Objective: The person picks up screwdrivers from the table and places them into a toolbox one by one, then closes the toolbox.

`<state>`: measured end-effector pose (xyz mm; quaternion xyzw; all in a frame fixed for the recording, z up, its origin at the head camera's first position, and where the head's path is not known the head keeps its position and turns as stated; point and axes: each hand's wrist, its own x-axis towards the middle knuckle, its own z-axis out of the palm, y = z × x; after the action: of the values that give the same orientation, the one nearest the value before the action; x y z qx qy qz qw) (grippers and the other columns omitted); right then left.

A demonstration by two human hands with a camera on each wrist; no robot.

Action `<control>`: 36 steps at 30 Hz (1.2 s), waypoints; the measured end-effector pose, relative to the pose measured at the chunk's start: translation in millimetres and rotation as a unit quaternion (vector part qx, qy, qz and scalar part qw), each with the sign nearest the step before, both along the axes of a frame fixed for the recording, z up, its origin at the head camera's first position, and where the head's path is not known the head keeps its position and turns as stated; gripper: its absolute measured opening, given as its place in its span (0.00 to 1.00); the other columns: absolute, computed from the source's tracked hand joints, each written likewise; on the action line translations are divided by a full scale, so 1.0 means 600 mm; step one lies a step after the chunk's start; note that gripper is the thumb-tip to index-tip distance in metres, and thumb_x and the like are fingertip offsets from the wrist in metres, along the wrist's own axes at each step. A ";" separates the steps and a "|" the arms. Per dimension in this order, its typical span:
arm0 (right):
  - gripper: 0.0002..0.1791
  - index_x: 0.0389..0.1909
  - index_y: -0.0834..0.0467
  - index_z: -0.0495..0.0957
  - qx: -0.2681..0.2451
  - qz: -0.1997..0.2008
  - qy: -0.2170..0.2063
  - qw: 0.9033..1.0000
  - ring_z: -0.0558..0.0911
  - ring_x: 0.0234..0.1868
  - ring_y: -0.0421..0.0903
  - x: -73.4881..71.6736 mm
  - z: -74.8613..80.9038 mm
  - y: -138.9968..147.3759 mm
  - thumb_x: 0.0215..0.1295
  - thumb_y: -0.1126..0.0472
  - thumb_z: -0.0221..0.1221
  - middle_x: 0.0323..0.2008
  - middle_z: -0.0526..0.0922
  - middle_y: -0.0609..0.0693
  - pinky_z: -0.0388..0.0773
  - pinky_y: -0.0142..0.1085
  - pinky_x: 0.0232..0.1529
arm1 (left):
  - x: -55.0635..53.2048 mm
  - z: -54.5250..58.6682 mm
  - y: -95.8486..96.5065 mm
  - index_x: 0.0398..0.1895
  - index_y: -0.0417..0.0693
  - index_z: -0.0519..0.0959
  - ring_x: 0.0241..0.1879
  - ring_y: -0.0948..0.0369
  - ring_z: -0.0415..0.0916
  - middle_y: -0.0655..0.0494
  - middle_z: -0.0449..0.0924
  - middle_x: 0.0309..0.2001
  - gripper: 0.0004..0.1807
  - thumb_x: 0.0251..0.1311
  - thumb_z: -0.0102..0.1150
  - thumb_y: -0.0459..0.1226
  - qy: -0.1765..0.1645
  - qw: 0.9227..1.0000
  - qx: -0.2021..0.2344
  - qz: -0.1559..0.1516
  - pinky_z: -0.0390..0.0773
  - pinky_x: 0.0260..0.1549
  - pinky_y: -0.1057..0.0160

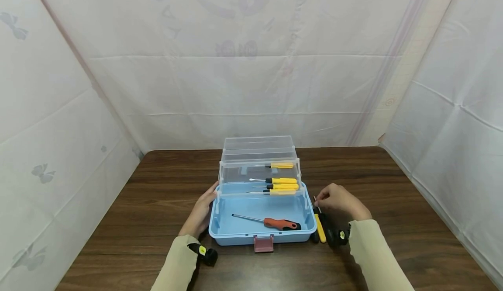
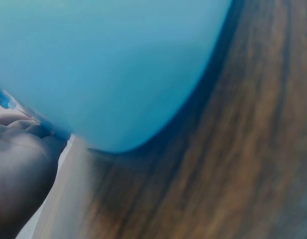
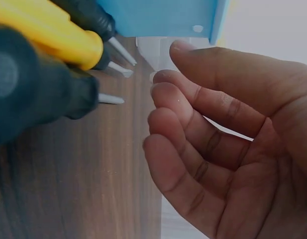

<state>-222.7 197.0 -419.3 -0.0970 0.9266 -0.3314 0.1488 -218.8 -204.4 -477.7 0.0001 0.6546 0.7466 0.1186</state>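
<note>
A blue toolbox (image 1: 232, 240) stands on the table with its clear lid raised. My left hand (image 1: 200, 214) holds it by the left wall, thumb at the rim; in the left wrist view that hand (image 2: 24, 164) is partly cut off. Inside the base lies a red-and-black screwdriver (image 1: 279, 223). Several yellow-handled screwdrivers (image 1: 284, 180) lie in the clear upper tray. Right of the box, my right hand (image 1: 339, 200) hovers by the shaft tips of a yellow screwdriver (image 1: 320, 228) and black-handled ones (image 3: 34, 84). Its fingers (image 3: 165, 159) are loosely bent, holding nothing.
The brown wooden table (image 1: 157, 195) has a raised lid (image 1: 259, 144) behind the box's tray and a maroon latch (image 1: 263, 244) hanging at its front. White cloth sheets (image 1: 251, 85) enclose the table at the back and sides.
</note>
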 end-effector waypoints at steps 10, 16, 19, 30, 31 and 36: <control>0.05 0.30 0.60 0.85 0.007 0.001 -0.010 1.000 0.76 0.26 0.42 0.000 -0.021 -0.002 0.58 0.63 0.63 0.25 0.82 0.48 0.79 0.35 0.29 | -0.003 0.000 0.001 0.76 0.52 0.50 0.76 0.49 0.41 0.50 0.42 0.78 0.29 0.74 0.33 0.40 -0.008 1.000 0.002 0.006 0.47 0.71 0.45; 0.05 0.30 0.60 0.85 0.026 -0.007 -0.013 1.000 0.76 0.25 0.42 0.000 -0.026 -0.006 0.56 0.62 0.65 0.26 0.83 0.47 0.79 0.35 0.28 | -0.003 -0.001 0.001 0.76 0.52 0.50 0.76 0.50 0.41 0.50 0.43 0.77 0.28 0.74 0.33 0.41 -0.010 1.000 -0.002 0.010 0.48 0.71 0.45; 0.05 0.29 0.60 0.85 0.028 -0.013 -0.020 0.999 0.75 0.24 0.42 0.001 -0.029 -0.007 0.55 0.62 0.66 0.24 0.81 0.47 0.79 0.34 0.27 | -0.003 -0.001 0.001 0.76 0.52 0.50 0.76 0.49 0.41 0.50 0.42 0.78 0.28 0.74 0.33 0.41 -0.009 1.000 -0.006 0.010 0.48 0.71 0.45; 0.04 0.26 0.61 0.84 0.037 -0.013 -0.023 0.999 0.75 0.23 0.42 0.001 -0.032 -0.009 0.54 0.63 0.66 0.22 0.80 0.47 0.80 0.35 0.27 | 0.000 0.000 0.000 0.77 0.51 0.47 0.76 0.49 0.39 0.49 0.40 0.78 0.29 0.74 0.33 0.40 0.001 1.000 -0.002 -0.005 0.47 0.71 0.45; 0.04 0.26 0.61 0.84 0.037 -0.014 -0.024 0.999 0.75 0.23 0.42 0.001 -0.031 -0.009 0.54 0.63 0.66 0.21 0.79 0.47 0.79 0.34 0.27 | 0.000 0.000 0.000 0.77 0.51 0.48 0.76 0.49 0.40 0.49 0.41 0.78 0.29 0.74 0.34 0.41 0.001 1.000 -0.001 -0.003 0.47 0.71 0.45; 0.04 0.26 0.60 0.84 0.041 -0.021 -0.027 0.999 0.75 0.22 0.42 0.001 -0.033 -0.012 0.53 0.63 0.66 0.21 0.79 0.47 0.80 0.35 0.27 | -0.001 -0.002 -0.001 0.77 0.49 0.47 0.76 0.47 0.40 0.47 0.41 0.77 0.30 0.74 0.35 0.42 0.006 1.000 -0.002 -0.004 0.47 0.71 0.42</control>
<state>-222.3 190.1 -438.8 -0.0622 0.9370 -0.2987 0.1704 -219.4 -205.1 -479.0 0.0068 0.6565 0.7451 0.1172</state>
